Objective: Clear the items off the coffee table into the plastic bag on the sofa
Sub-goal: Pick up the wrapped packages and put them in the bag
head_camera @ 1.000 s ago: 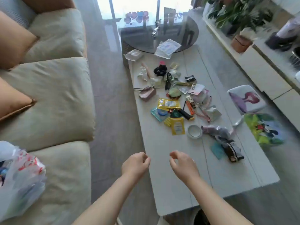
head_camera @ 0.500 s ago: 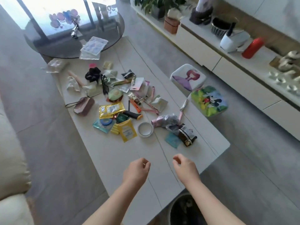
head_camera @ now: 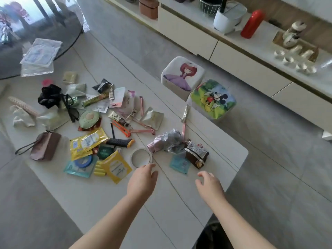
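Both hands reach over the coffee table — left hand loosely spread, empty, fingertips at the white tape roll; right hand relaxed, empty, near the teal sachet — clutter scattered beyond; bag and sofa out of view.

No words or numbers were clear enough to read. The print on the yellow packets beside the white tape ring was too blurry, like the brown wrapper's white label.
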